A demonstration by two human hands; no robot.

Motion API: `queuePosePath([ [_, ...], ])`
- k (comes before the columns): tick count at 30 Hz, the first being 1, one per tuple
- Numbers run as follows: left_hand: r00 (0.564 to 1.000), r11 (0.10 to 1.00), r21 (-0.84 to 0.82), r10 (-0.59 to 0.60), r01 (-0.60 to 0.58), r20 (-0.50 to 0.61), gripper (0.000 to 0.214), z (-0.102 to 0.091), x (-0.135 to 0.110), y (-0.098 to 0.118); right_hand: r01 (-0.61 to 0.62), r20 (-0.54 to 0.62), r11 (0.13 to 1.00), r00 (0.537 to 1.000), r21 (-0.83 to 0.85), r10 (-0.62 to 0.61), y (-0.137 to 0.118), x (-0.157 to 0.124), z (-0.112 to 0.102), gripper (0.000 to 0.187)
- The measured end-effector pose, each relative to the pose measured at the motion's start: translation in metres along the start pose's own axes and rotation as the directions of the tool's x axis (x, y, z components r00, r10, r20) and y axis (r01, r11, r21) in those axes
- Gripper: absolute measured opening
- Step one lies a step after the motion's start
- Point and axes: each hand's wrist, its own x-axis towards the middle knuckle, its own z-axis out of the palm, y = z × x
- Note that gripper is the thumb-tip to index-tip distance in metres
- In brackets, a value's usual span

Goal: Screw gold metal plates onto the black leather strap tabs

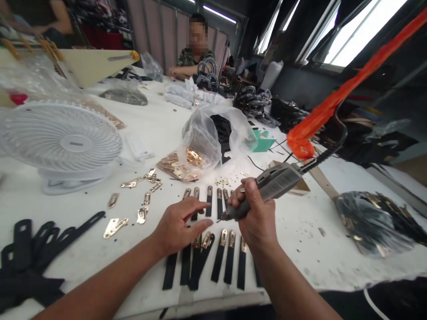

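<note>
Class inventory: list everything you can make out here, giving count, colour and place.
Table: one, white, throughout
Power tool: one, grey, centre right
Gold-topped straps: over ten, black, front centre
Loose plates: about ten, gold, centre left
Black pieces: several, black, front left
Fan: one, white, left
Clear bag: one, translucent, centre
Gold heap: one, gold, centre
Green box: one, green, centre right
Orange wrap: one, orange, upper right
Filled bag: one, clear, right
Wrapped bundles: several, black and white, far side
Cream board: one, cream, upper left
Windows: several, bright white, upper right
People: at least two, dark clothing, far side
Left grip: one, bare, left of power tool
Right grip: one, bare, around power tool
</note>
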Motion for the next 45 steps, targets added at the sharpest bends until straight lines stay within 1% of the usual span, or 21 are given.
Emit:
queuePosePath([
  [3, 1.0, 0.999, 0.038, 0.005, -0.005, 0.012, 0.035, 0.004, -0.002, 0.001, 0.001, 0.012, 1.0, 1.0, 0.007, -0.001, 0.006, -0.002, 0.008, 0.035],
  [6, 1.0, 0.998, 0.057, -0.005, 0.004, 0.015, 0.028, 0.008, -0.004, 0.001, -0.004, 0.015, 1.0, 1.0, 0.013, 0.004, 0.008, -0.004, 0.01, 0.034],
  [9, 0.999, 0.999, 0.049, 0.013, -0.015, 0.046, 0.018, 0.01, -0.006, 0.001, -0.018, 0.028, 1.0, 0.999, 0.015, 0.017, 0.008, -0.007, 0.009, 0.032],
  [12, 0.997, 0.998, 0.051, 0.038, -0.042, 0.066, 0.013, 0.012, -0.008, 0.0, -0.017, 0.032, 1.0, 0.999, 0.016, 0.016, 0.007, -0.009, 0.009, 0.03],
  [16, 0.994, 0.995, 0.047, 0.083, -0.087, 0.07, 0.012, 0.015, -0.01, -0.001, -0.002, 0.029, 1.0, 1.0, 0.002, 0.002, 0.007, -0.01, 0.011, 0.032],
  [21, 0.993, 0.995, 0.055, 0.081, -0.086, 0.083, 0.012, 0.017, -0.01, -0.001, -0.003, 0.024, 1.0, 1.0, -0.016, 0.003, 0.006, -0.008, 0.011, 0.034],
  [28, 0.994, 0.995, 0.012, 0.097, -0.098, 0.052, 0.007, 0.015, -0.008, 0.001, 0.017, 0.017, 1.0, 1.0, 0.017, -0.017, 0.007, -0.006, 0.009, 0.031],
  [34, 0.995, 0.995, -0.028, 0.094, -0.094, 0.017, 0.009, 0.017, -0.009, 0.0, 0.004, 0.022, 1.0, 1.0, 0.024, -0.005, 0.008, -0.008, 0.01, 0.032],
  [45, 0.996, 0.996, 0.001, 0.089, -0.089, 0.011, 0.012, 0.015, -0.008, 0.003, 0.017, 0.037, 1.0, 0.999, 0.005, -0.017, 0.005, -0.009, 0.012, 0.035],
])
